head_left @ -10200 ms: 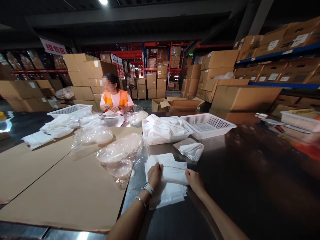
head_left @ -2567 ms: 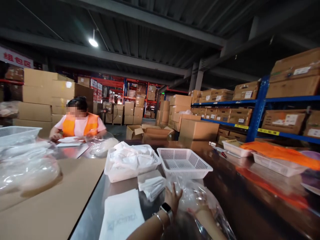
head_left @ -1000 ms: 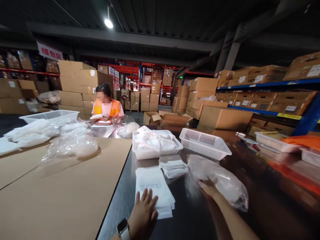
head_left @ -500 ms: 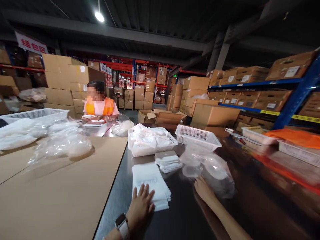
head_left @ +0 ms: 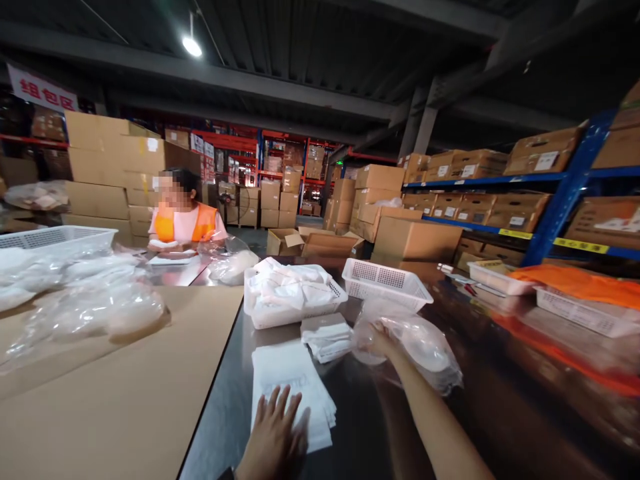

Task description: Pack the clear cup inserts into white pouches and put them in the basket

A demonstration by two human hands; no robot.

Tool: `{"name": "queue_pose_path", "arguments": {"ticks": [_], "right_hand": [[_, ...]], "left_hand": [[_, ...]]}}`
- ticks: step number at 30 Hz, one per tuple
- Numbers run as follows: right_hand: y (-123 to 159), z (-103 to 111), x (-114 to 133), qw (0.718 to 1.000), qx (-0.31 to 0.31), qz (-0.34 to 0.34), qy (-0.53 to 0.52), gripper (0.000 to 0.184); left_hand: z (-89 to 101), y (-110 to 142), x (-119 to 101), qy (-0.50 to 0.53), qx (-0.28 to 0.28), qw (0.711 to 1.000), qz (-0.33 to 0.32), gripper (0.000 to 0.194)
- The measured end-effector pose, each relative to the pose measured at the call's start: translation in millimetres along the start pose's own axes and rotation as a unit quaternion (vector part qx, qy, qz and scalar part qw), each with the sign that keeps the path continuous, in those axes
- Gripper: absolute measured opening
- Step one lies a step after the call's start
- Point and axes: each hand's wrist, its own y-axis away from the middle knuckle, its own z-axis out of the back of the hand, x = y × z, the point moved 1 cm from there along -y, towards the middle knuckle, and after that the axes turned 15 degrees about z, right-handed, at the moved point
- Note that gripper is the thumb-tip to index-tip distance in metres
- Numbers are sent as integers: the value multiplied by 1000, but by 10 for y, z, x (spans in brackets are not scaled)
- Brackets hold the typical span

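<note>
My left hand [head_left: 275,421] rests with fingers spread on the near end of a fanned stack of flat white printed pouches [head_left: 285,373] on the dark tabletop. My right hand [head_left: 379,341] is at the left part of a clear plastic bag [head_left: 420,337] that holds round whitish pieces. The film and the hand's own back hide its fingertips, so its grip is unclear. Just beyond the pouches lies a smaller pile of folded white packets [head_left: 327,338]. Behind that stands a white basket [head_left: 295,310] heaped with white packets.
A second white basket [head_left: 387,283] stands behind the plastic bag. On the left, more clear bags [head_left: 115,310] lie on a cardboard sheet [head_left: 145,387]. Across the table sits a person in an orange vest [head_left: 187,223]. Trays and orange cloth [head_left: 575,283] are at right.
My right hand has moved forward from the bag's near edge onto or into its left part. My left hand stays spread on the pouches. The view has turned slightly right.
</note>
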Motion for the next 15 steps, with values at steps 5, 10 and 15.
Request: {"name": "queue_pose_path", "arguments": {"ticks": [5, 10, 15], "right_hand": [[587, -126, 116, 998, -47, -32, -2, 67], [1437, -231, 158, 993, -90, -59, -49, 66], [1800, -72, 228, 987, -124, -38, -93, 53]], "left_hand": [[35, 135, -20, -34, -59, 998, 8, 46], [72, 296, -76, -103, -83, 991, 3, 44], [141, 316, -110, -101, -69, 992, -25, 47]]}}
